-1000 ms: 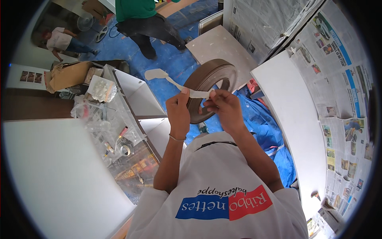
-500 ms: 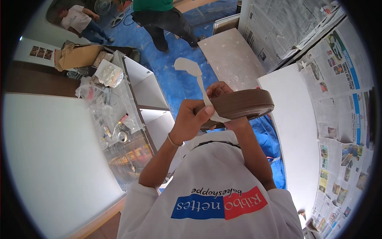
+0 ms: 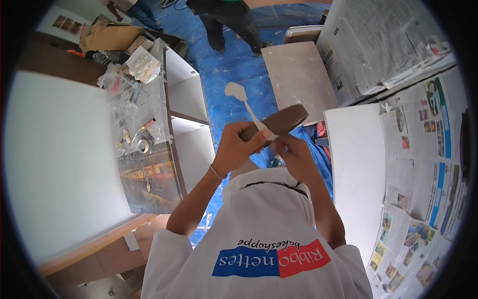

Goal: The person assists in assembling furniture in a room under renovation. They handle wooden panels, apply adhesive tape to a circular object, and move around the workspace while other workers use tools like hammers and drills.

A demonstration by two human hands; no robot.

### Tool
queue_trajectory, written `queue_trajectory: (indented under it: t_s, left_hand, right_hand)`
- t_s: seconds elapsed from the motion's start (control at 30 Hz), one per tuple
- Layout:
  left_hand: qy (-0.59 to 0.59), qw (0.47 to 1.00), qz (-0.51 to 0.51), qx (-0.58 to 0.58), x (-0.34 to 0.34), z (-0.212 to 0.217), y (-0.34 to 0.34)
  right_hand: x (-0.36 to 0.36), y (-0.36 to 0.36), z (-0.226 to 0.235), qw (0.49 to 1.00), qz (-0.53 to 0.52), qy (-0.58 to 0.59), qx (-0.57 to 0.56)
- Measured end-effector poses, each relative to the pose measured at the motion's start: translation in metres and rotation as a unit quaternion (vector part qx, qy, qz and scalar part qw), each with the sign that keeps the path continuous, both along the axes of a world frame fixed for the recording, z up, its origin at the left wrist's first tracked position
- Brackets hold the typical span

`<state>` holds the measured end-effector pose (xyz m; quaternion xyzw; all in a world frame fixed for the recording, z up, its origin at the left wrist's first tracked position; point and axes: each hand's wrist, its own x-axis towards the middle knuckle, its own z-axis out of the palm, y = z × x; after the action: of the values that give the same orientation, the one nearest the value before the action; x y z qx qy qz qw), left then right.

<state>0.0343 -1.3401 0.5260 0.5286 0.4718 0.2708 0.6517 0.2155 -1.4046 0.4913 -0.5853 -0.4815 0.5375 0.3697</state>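
Note:
My left hand (image 3: 236, 148) is closed round a flat brown roll of edge banding (image 3: 288, 121), its thumb pressing on a strip of pale masking tape (image 3: 254, 117). The roll is tilted, its far right end raised. From under the thumb the strip runs up and away, twisted, with a wider folded piece at its free end over the blue floor sheet. My right hand (image 3: 297, 155) is closed at the near side of the roll, thumb and fingers pinched at the strip's lower end beside the left thumb. Some blur hides its fingertips.
At left stands a paper-covered cabinet top (image 3: 142, 169) with tape rolls and small tools; a cardboard box (image 3: 112, 37) is farther back. White panels (image 3: 356, 164) and newspaper-covered boards (image 3: 413, 149) line the right. A co-worker's dark trousers (image 3: 224, 22) show on the blue sheet (image 3: 236, 67).
My right hand has come from beneath and behind the roll to the near side, at the tape. The roll has tipped, its wide opening no longer showing. The view has shifted slightly.

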Motion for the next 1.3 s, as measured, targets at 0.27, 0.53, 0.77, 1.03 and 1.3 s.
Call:
queue_trajectory:
  t_s: [0.27, 0.53, 0.77, 1.03, 1.3]
  left_hand:
    - [0.144, 0.967, -0.045, 0.205, 0.007, 0.006, -0.036]
    - [0.191, 0.925, -0.123, 0.305, 0.016, 0.003, -0.056]
    - [0.199, 0.889, -0.127, 0.393, 0.014, -0.003, -0.065]
    - [0.223, 0.875, -0.115, 0.413, 0.017, -0.003, -0.065]
    - [0.228, 0.875, -0.092, 0.416, 0.02, -0.018, -0.071]
  right_hand:
    - [0.042, 0.017, 0.079, 0.956, 0.086, -0.093, 0.263]
    - [0.048, 0.032, 0.043, 0.97, 0.208, 0.095, -0.083]
    - [0.051, 0.039, 0.039, 0.947, 0.298, 0.014, -0.12]
    - [0.045, 0.042, 0.059, 0.953, 0.243, 0.036, -0.178]
    - [0.05, 0.038, 0.039, 0.947, 0.293, -0.032, -0.126]
